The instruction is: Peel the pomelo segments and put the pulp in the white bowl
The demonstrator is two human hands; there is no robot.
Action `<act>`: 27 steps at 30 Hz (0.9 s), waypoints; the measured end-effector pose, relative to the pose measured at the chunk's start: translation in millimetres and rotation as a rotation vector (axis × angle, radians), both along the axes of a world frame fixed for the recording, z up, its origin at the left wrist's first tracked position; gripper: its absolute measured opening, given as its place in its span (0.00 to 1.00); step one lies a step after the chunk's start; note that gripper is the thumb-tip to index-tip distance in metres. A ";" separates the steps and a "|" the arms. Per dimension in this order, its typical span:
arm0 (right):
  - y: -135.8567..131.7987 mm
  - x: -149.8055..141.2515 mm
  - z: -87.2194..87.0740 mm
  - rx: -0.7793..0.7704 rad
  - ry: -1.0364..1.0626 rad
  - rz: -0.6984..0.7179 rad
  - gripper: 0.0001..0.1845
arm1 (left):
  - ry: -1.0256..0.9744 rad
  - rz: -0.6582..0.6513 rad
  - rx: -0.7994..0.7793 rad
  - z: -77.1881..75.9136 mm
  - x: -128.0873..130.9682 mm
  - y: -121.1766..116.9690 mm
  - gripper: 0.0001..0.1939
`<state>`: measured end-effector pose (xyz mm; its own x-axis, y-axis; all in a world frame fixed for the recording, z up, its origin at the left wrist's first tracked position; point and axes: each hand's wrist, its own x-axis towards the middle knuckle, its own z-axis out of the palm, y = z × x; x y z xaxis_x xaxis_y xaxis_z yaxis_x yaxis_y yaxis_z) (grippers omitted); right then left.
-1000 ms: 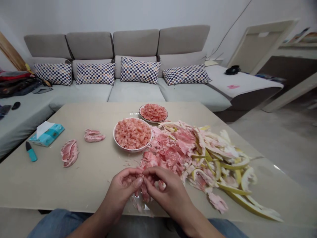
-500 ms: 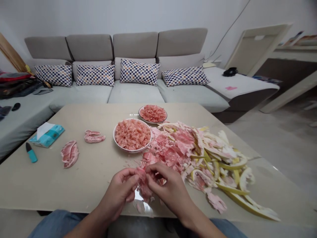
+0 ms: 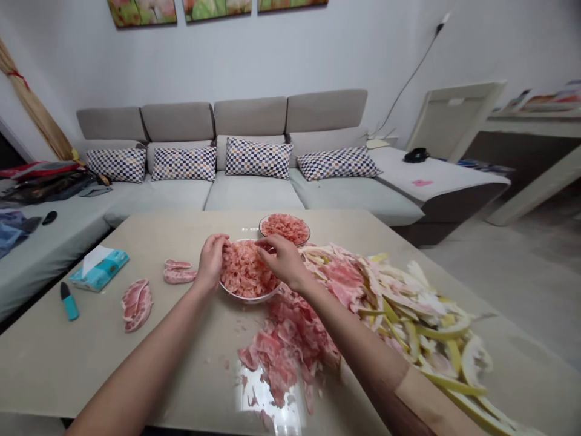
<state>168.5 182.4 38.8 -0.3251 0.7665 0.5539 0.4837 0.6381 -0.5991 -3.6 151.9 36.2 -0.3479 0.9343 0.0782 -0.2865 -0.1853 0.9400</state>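
Head view, watched from my remote station: left hand curls at the left rim of the white bowl, right hand bends over its right side; whether either pinches anything, I cannot tell. Glossy pink pulp flakes sit heaped inside, limp torn membranes nearby, yellow-rinded peel strips farther right. Print on the teal tissue pack: too small to read.
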 end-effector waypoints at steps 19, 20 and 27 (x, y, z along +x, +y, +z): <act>16.1 -18.5 -30.7 0.021 0.061 0.145 0.13 | 0.001 -0.307 0.116 -3.4 -18.2 17.6 0.27; 16.5 -18.6 -30.6 0.012 0.069 0.144 0.13 | 0.017 -0.314 0.119 -1.8 -18.9 18.0 0.27; 17.2 -13.1 -23.1 -0.059 0.129 0.079 0.15 | 0.302 -0.141 0.106 -4.2 -32.9 18.1 0.17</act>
